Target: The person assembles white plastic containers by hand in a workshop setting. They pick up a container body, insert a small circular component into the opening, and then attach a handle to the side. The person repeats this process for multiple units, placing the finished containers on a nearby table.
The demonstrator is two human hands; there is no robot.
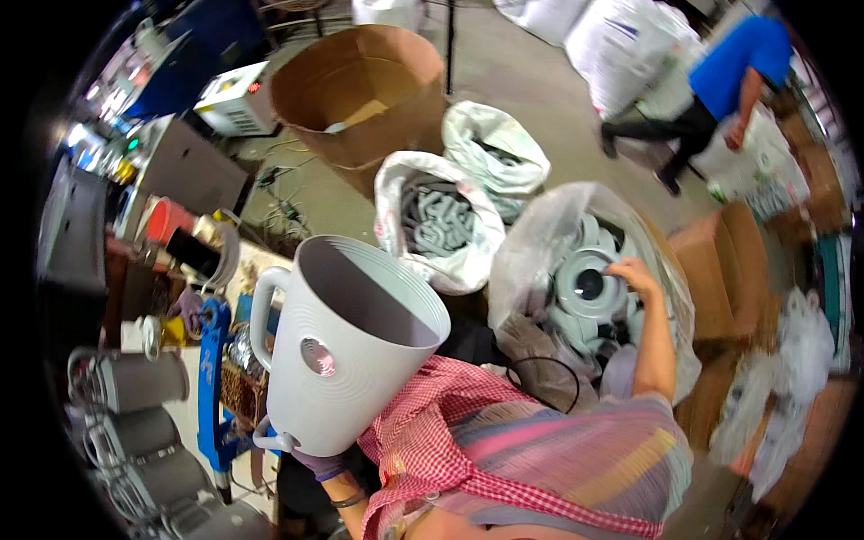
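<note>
A large grey plastic jug [351, 387] with a side handle is tilted in front of me, its wide mouth toward the upper right. On its wall is a round, shiny pinkish spot. Beneath its lower end is my left hand [322, 464], in a purple glove; it holds the jug up, though its fingers are mostly hidden. Away to the right, my bare right hand [637, 275] reaches into a big translucent bag [517, 270]. Its bent fingers grip the edge of a round light-grey plastic part [569, 286] with a dark centre. Similar parts lie around it.
White sacks, one holding curved grey pieces [438, 219], stand beyond the jug near a large brown cardboard drum [360, 148]. Several grey jugs [135, 432] stack at lower left beside a blue metal frame [213, 387]. A person in blue [738, 67] is at upper right.
</note>
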